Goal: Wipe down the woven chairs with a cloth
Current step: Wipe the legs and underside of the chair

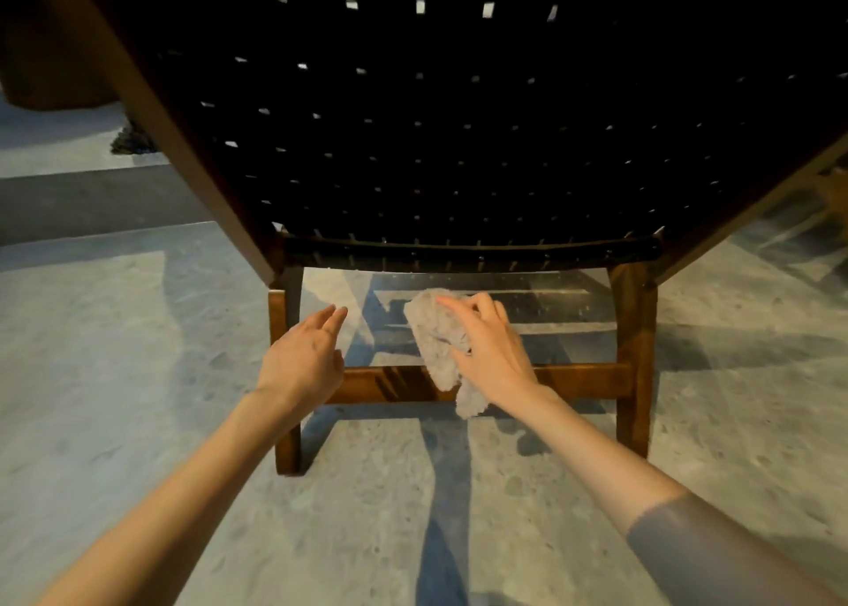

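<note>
The chair (459, 146) is showing black woven straps in a checked lattice on brown wood; the cloth (436, 334) is looking pale beige, the floor (114, 353) speckled grey.

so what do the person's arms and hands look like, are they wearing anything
Both the left hand and the right hand are bare: no gloves, rings or watch show. The left forearm is uncovered to the frame's edge. On the right, what looks like a grey sleeve starts at mid-forearm.

Dim warm light, hard slanting shadows, wide-angle edge bowing, perhaps slight softness.
</note>
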The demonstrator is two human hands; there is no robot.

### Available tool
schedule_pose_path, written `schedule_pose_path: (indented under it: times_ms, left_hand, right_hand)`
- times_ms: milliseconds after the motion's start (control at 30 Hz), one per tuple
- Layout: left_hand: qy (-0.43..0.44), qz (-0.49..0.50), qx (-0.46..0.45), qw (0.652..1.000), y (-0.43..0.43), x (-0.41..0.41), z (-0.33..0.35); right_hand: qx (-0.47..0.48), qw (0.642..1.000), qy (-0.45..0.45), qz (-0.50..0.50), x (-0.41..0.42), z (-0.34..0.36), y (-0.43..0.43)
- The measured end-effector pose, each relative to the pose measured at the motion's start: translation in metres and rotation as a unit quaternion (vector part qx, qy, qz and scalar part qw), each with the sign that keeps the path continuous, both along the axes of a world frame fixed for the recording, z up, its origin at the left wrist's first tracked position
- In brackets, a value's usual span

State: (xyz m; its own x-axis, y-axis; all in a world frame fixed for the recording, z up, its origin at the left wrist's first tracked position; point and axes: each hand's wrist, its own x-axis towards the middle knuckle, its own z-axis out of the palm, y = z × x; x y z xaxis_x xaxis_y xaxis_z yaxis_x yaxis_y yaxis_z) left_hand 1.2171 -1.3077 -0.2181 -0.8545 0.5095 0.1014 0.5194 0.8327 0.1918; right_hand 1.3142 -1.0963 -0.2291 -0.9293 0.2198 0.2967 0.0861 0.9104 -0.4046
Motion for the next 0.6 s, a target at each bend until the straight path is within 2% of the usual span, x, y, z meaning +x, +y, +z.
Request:
schedule_pose_path:
  times_ms: [200, 333, 400, 500, 600]
  left_hand:
    - [0.019, -0.027, -0.021, 0.999, -0.008, 0.0, -0.025]
    - [0.018, -0.036, -0.049, 0.998, -0.016, -0.001, -0.041]
    - [0.012, -0.036, -0.063, 0.997, -0.021, -0.002, -0.046]
    - [-0.007, -0.027, -0.065, 0.998, -0.028, -0.007, -0.049]
    - [-0.014, -0.024, -0.079, 0.997, -0.032, -0.017, -0.052]
  right_hand:
    - [0.116, 0.993, 0.035, -0.008, 0.012, 0.002, -0.002]
    - [0.223, 0.973, 0.046, 0.039, 0.009, 0.007, -0.014]
    - [0.285, 0.953, 0.062, 0.083, 0.003, 0.016, -0.022]
    - [0.394, 0.899, 0.092, 0.165, -0.019, 0.029, -0.036]
    - [0.437, 0.861, 0.116, 0.233, -0.047, 0.039, -0.049]
